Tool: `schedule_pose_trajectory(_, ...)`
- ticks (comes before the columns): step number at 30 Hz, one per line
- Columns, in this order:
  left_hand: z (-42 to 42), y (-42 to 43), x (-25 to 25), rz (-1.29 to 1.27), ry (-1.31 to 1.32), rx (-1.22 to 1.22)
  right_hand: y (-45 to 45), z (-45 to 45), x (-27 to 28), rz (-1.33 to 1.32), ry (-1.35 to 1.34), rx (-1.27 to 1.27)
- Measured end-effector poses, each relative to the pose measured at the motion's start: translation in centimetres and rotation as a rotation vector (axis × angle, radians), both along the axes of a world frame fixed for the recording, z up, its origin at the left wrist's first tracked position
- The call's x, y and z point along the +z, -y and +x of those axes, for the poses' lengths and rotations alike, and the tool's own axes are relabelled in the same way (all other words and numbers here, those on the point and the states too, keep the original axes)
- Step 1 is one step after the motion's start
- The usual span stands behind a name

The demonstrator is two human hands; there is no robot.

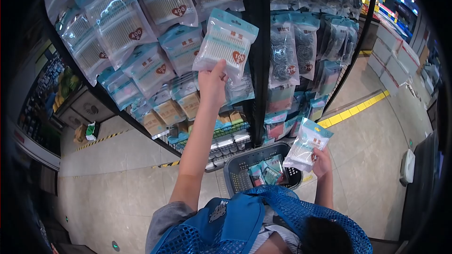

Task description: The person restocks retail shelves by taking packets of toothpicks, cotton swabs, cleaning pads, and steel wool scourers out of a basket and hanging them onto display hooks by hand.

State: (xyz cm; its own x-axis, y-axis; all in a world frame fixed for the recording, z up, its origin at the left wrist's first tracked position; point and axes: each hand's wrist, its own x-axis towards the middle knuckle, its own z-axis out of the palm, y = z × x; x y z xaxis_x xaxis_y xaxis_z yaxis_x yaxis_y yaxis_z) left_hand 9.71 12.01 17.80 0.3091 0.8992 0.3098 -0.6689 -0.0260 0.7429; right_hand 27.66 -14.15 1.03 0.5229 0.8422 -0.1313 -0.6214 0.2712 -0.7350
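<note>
My left hand [214, 84] is raised to the display rack, its fingers closed on the lower edge of a pack of cotton swabs [224, 42] marked 100. The pack has a light blue header and is tilted in front of other hanging packs; I cannot tell whether it touches the hook. Lower on the right, my right hand [322, 163] grips a second pack of cotton swabs [307, 146] with a similar blue header. That pack is above the right rim of a grey shopping basket [230, 171]. Several small packaged items [269, 173] lie inside the basket.
Larger swab packs [123, 19] marked 400 hang on the left rack panel. Bagged scouring pads [284, 49] hang to the right of the dark rack post [259, 61]. White boxes [391, 54] are stacked at the far right, near a yellow floor strip [353, 112].
</note>
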Motion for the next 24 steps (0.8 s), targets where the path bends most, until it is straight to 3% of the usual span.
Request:
schedule_pose_trajectory(6,1.3,-1.5,-0.9,-0.005,0.052,-0.098,0.6,-0.2,-1.5,-0.062,-0.013,-0.004)
schedule_pose_trajectory(14,1.2,-1.5,-1.1,-0.043,0.213,-0.041,0.5,-0.8,-0.4,-0.089,0.027,-0.003)
schedule_pose_trajectory(24,3.2,-2.6,-1.6,-0.099,0.226,0.016,0.5,-1.1,-1.4,-0.111,0.023,0.019)
